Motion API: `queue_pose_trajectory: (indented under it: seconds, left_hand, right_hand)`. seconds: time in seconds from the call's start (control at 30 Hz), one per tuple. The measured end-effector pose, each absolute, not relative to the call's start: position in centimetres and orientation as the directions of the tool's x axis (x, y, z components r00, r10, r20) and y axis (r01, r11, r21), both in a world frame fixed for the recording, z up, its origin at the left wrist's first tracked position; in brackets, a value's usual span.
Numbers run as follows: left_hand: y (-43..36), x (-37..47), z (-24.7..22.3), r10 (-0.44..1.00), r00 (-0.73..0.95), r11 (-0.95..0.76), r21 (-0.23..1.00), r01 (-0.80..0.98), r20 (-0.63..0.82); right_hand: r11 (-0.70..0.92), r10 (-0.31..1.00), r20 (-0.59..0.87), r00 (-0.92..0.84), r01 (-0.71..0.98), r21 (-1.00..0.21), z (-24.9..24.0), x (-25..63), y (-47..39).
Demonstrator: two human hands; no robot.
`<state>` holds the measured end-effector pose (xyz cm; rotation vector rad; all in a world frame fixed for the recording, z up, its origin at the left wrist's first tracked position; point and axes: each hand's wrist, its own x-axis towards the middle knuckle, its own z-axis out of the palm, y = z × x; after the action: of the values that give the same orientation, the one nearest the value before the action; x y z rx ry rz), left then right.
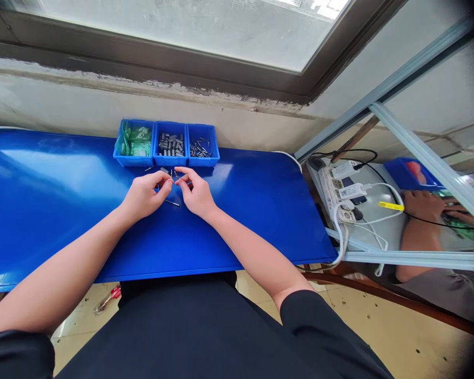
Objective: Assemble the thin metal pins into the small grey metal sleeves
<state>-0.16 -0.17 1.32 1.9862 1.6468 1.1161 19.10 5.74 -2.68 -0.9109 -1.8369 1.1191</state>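
Note:
Over the blue tabletop point(240, 221), my left hand point(146, 195) and my right hand point(195, 195) meet with their fingertips almost touching. Both are closed in a pinch; whatever sits between the fingertips is too small to name. A thin metal pin point(172, 202) lies on the table just below the hands. A few more small metal parts point(165, 170) lie behind the fingers, partly hidden. Beyond them stand three blue bins in a row: the left bin point(133, 161) with green plastic bags, the middle bin point(169, 161) with grey metal cylinders, the right bin point(204, 161) with thin metal pins.
A wall and window frame point(181, 63) rise behind the table. On the right, a metal frame point(418, 257) borders a power strip point(334, 189) with chargers and white cables point(342, 237). Past it, another person's hand point(422, 205) rests near a blue bin point(403, 173).

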Motion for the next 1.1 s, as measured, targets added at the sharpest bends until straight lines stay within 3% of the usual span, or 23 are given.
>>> queue_pose_trajectory:
  seconds: [0.53,1.1]
  left_hand:
    - [-0.25,-0.1,1.32,0.932,0.026,-0.279,0.671,0.687,0.362]
    - [-0.15,-0.24,1.07,0.927,0.04,-0.298,0.671,0.679,0.372]
  right_hand:
    - [0.414,0.82,0.29,-0.493,0.161,-0.896,-2.78,19.13,5.69]
    - [0.335,0.843,0.241,-0.481,0.117,-0.935,-2.1,18.96,5.24]
